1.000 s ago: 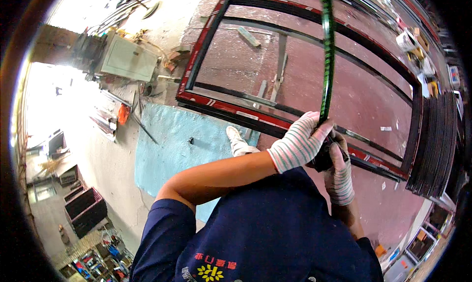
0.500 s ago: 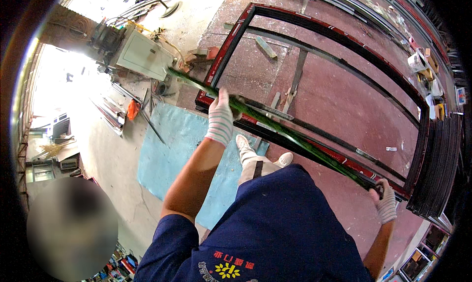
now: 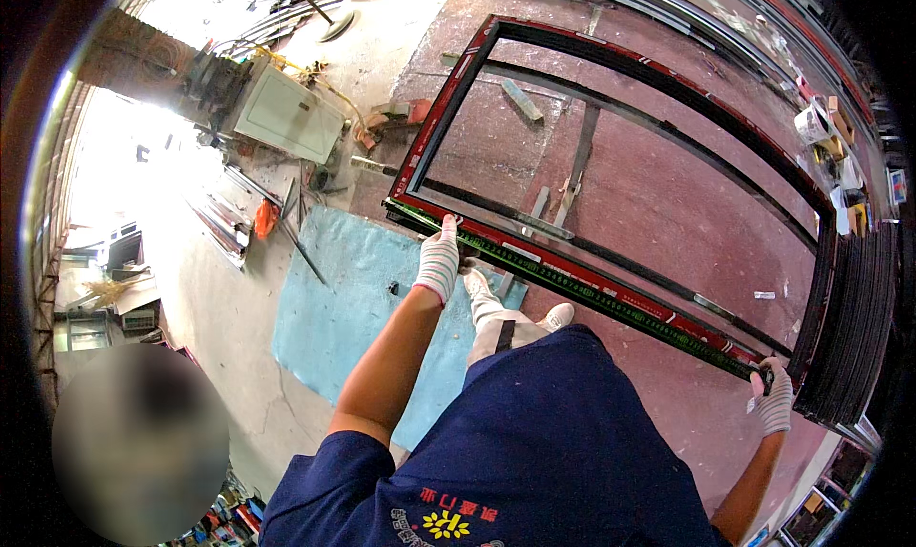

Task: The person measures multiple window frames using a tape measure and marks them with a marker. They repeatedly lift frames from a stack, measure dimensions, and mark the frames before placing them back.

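Observation:
A large rectangular frame (image 3: 611, 280), black with red film along its faces, lies across black bars on the floor. Along its near side stretches the green blade of a tape measure (image 3: 520, 261), reaching close to the frame's left corner. My left hand (image 3: 439, 264), in a white striped glove, pinches the blade near that end, thumb up against the frame's edge. At the frame's right end my right hand (image 3: 774, 402), gloved too, is wrapped round a small dark part that looks like the tape's case; the fingers hide most of it.
A blue mat (image 3: 334, 299) lies left of my feet. A grey metal cabinet (image 3: 289, 113) stands at the far left. Dark profiles (image 3: 849, 328) are stacked along the right. Long bars line the back, and a white bucket (image 3: 812, 124) stands there.
The tape blade has come down from a slant above the frame to lie along its near side. My left hand has moved slightly lower, my right hand a little rightward.

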Demonstrator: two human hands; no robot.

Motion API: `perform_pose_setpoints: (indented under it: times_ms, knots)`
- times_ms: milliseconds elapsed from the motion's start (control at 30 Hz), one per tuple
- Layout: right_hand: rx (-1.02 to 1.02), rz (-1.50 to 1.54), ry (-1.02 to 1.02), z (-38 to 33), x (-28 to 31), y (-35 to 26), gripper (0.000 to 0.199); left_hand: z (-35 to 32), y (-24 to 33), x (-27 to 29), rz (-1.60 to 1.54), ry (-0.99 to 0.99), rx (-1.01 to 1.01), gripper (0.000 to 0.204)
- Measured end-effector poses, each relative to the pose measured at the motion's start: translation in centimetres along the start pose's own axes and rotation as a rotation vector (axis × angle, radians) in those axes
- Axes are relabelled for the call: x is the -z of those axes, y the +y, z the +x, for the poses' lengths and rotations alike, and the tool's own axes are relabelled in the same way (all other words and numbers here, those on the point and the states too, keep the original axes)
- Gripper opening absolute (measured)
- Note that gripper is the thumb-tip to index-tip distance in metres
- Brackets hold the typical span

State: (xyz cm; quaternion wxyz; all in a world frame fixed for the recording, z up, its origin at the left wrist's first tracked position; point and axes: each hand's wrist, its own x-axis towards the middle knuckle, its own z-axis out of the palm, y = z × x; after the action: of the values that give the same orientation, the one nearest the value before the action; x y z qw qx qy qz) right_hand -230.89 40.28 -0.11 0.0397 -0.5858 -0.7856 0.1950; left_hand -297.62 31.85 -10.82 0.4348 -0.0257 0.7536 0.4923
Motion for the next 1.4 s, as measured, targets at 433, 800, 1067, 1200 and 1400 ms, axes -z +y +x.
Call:
perform_pose_setpoints:
  times_ms: [433, 800, 1067, 1200, 1400]
  knots:
    - [-0.061, 0.002, 0.142, -1.3, -1.6, -0.2, 0.038, -1.9, 0.3, -0.4, 0.326, -0.084, -0.11, 0.06]
    - [-0.273, -0.304, 0.035, 0.9, -3.2, -0.9, 0.031, 2.8, -0.2, 0.9, 0.159, 0.019, 0.034, 0.061]
    - [-0.267, -0.302, 0.055, 1.4, -3.9, -0.7, 0.029, 2.4, -0.3, 0.9, 0.193, 0.053, 0.006, 0.059]
    - [-0.255, -0.306, 0.048, 1.5, -3.6, -0.9, 0.029, 2.3, -0.3, 0.8, 0.199, 0.041, -0.032, 0.059]
    - [-0.244, -0.333, 0.055, 1.3, -4.1, 0.1, 0.029, 2.9, -0.5, 0.8, 0.178, 0.05, -0.018, 0.058]
